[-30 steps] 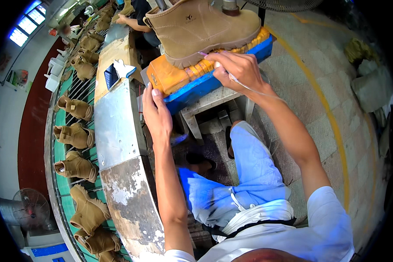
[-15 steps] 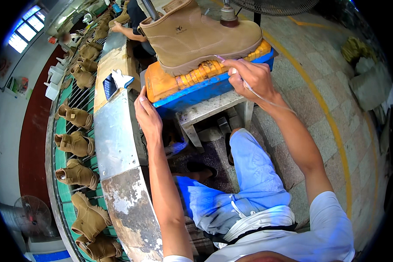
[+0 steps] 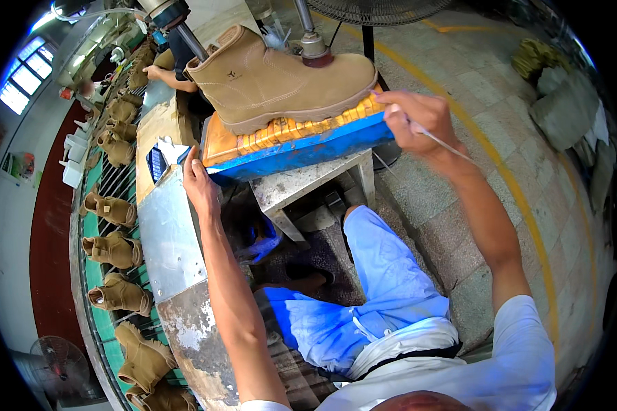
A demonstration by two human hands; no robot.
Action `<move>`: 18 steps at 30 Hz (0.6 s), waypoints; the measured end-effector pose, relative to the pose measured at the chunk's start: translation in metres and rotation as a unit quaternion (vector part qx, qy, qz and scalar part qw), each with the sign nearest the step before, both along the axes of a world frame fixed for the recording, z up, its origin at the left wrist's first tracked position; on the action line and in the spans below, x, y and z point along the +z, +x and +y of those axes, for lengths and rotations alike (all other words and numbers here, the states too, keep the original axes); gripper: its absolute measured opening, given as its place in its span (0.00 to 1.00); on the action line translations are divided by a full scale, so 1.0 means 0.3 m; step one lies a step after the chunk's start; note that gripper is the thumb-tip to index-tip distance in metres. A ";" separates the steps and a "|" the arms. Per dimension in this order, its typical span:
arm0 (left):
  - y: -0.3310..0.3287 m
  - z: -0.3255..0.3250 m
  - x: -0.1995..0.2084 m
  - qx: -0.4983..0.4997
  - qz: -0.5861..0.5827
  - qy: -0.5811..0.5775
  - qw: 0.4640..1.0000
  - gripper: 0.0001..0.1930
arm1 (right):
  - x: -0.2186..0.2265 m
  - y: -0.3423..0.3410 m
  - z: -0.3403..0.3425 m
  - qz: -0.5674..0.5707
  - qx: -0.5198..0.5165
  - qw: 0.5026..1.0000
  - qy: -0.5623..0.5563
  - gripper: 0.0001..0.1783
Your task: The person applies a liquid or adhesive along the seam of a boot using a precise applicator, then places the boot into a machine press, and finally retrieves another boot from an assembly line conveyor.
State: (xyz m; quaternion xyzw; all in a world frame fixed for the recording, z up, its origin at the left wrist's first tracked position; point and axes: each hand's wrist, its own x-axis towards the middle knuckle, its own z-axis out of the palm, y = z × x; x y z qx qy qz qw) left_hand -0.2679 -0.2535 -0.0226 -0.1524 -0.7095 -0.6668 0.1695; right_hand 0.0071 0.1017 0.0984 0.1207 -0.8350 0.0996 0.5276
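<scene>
A tan ankle boot (image 3: 274, 85) stands on a ridged orange pad (image 3: 230, 140) over a blue base (image 3: 308, 147). A metal rod with a dark round foot (image 3: 317, 51) bears on the boot's front upper, and another rod (image 3: 193, 42) goes into its shaft. My right hand (image 3: 421, 123) is closed in a pinch around a thin pen-like tool (image 3: 442, 142) with a purplish tip, beside the toe. Its light, slender tail runs back over my wrist. My left hand (image 3: 202, 188) rests at the base's left corner, fingers stretched out, gripping nothing.
On the left, several tan boots (image 3: 120, 294) line a green-bedded rack (image 3: 106, 274). A metal-topped ledge (image 3: 171, 212) holds a phone (image 3: 157, 163) and white cloth. The base sits on a worn stool (image 3: 301, 185). A fan (image 3: 377, 8) and another person's arm (image 3: 171, 79) are beyond.
The view has shifted, so the boot and press appear lower and further left. My right hand has moved along the sole from the forefoot to the toe. My left hand stays at the corner.
</scene>
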 end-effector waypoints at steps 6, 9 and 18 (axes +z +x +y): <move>0.187 0.073 0.017 0.109 -0.045 0.008 0.993 0.21 | 0.030 0.079 -0.058 -0.103 0.135 0.960 -0.221 0.21; 0.478 0.183 0.031 0.134 -0.080 0.097 0.983 0.23 | -0.017 0.018 -0.148 -0.251 0.133 0.895 -0.345 0.29; 0.584 0.363 0.330 0.097 0.273 0.051 0.956 0.12 | -0.035 -0.217 -0.324 -0.227 0.001 0.940 -0.257 0.41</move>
